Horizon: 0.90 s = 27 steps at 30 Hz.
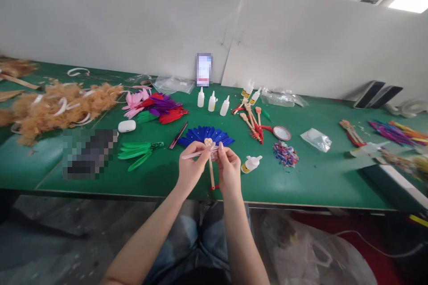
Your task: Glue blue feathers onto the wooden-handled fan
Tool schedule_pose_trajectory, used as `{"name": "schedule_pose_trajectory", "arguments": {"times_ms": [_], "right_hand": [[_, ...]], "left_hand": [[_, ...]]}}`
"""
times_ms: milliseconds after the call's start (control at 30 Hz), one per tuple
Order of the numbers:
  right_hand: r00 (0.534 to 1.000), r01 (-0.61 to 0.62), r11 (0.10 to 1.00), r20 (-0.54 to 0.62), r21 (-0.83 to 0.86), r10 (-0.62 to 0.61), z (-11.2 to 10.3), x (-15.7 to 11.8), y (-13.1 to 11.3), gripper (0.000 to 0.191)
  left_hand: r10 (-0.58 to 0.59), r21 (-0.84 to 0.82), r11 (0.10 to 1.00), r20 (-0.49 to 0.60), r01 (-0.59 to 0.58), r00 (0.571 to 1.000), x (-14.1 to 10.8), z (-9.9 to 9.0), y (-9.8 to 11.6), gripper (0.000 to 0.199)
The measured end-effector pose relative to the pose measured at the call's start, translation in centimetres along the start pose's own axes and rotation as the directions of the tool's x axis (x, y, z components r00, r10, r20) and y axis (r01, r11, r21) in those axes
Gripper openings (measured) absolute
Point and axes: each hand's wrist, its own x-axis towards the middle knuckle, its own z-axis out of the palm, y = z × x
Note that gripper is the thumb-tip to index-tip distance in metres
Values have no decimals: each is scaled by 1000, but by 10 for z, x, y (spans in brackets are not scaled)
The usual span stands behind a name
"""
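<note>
A thin pale pink stick (190, 156) lies across the fingers of my left hand (191, 167), which pinches it. My right hand (229, 167) is closed at the stick's far end, thumb and forefinger pressed together. Just beyond my fingertips lies a blue feather fan (200, 136), its feathers spread and dotted with small shiny bits. A pale heart-shaped ornament (208, 141) sits at its base. The fan's wooden handle (211, 173) points toward me, with red cord by its end. To the right of my right hand stands a small glue bottle (249, 164).
Dark red tweezers (179, 135) and green feathers (135, 151) lie left of the fan. Several white bottles (211, 101) stand behind it. To the right are wooden handles (254, 120), a small round dish (282, 133), coloured gems (286, 154) and a plastic bag (317, 140).
</note>
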Motion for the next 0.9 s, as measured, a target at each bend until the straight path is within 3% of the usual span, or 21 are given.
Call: {"name": "schedule_pose_trajectory", "arguments": {"times_ms": [67,167,333,533,767,900], "right_hand": [[999,-39,997,11,60,38,3,-4,-4,32],[997,-76,988,5,135,76,8,-11,-7,31],[993,-118,977,12,175,117,12,-16,-9,31],[988,-156,984,33,91,154,12,-17,-15,31],[994,-98,995,56,6,98,10,-17,-15,29],[999,11,981,49,-193,-2,5,-15,-21,26]], "left_hand": [[80,48,996,2,-80,997,-2,-2,4,24],[154,80,986,-83,-147,985,-6,0,8,24],[181,92,982,-206,-165,962,-12,6,6,26],[190,107,981,-305,-165,933,-16,6,3,25],[136,71,990,-263,-121,955,-15,0,5,29],[2,-23,1000,-98,-4,995,-11,-10,14,34]]}}
